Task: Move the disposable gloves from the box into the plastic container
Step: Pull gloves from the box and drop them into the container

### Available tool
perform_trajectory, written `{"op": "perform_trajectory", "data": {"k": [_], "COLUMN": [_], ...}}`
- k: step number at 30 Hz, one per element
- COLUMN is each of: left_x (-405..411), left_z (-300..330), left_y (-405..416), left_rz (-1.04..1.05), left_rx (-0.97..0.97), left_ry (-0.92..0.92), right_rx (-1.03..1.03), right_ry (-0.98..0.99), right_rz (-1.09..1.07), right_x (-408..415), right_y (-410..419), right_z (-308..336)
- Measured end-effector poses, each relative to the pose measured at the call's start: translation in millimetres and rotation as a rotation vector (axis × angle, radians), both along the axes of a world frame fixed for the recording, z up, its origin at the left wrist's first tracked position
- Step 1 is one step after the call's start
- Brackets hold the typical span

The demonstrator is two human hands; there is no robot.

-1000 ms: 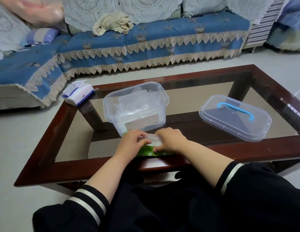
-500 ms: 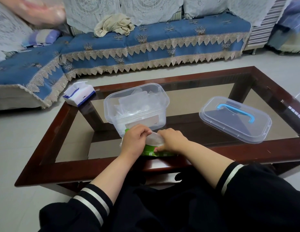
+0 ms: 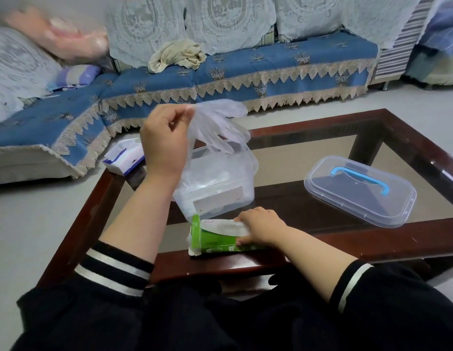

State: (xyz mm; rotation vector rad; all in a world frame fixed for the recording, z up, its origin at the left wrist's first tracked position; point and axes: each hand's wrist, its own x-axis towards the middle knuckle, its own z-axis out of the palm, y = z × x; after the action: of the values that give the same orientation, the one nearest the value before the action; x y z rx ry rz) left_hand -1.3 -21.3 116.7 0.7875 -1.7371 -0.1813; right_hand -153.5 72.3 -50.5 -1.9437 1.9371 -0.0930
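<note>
The left hand (image 3: 164, 143) has lifted, pinching a glove (image 3: 218, 127) above the container (image 3: 220, 181); the right hand (image 3: 261, 226), at 6 o'clock, grips the box (image 3: 210, 241).

Counts: one green glove box (image 3: 215, 243); one clear plastic container (image 3: 220, 188); one lid (image 3: 360, 191) with blue handle; one loose glove (image 3: 218, 127) at left fingers; one tissue pack (image 3: 124, 157); two hands.
</note>
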Motion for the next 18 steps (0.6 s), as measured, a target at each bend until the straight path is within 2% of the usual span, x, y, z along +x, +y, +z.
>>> {"op": "perform_trajectory", "data": {"k": [2, 4, 8, 12, 15, 18], "left_x": [2.8, 1.8, -8.6, -21.2, -24.7, -26.1], "left_z": [-1.9, -14.6, -56.7, -81.1, -96.6, -108.3], "left_y": [-14.9, -29.2, -58.4, -74.3, -80.2, -86.8], "left_rz": [0.096, 0.139, 0.132, 0.074, 0.024, -0.023], "left_rx": [-0.173, -0.200, 0.109, 0.517, 0.648, 0.757], "left_ry": [-0.061, -0.247, -0.679, -0.957, -1.153, -1.258], "right_rx": [-0.012, -0.018, -0.010, -0.001, 0.007, 0.012], "right_ry": [0.001, 0.005, 0.005, -0.002, 0.001, 0.000], "right_rz": [-0.003, -0.002, 0.002, 0.002, 0.006, 0.009], "right_x": [-0.2, 0.3, -0.7, -2.7, -3.1, -3.5], "right_y": [0.4, -1.1, -1.7, -3.9, -5.6, -6.3], "right_z": [0.0, 0.5, 0.1, -0.8, -1.7, -2.8]}}
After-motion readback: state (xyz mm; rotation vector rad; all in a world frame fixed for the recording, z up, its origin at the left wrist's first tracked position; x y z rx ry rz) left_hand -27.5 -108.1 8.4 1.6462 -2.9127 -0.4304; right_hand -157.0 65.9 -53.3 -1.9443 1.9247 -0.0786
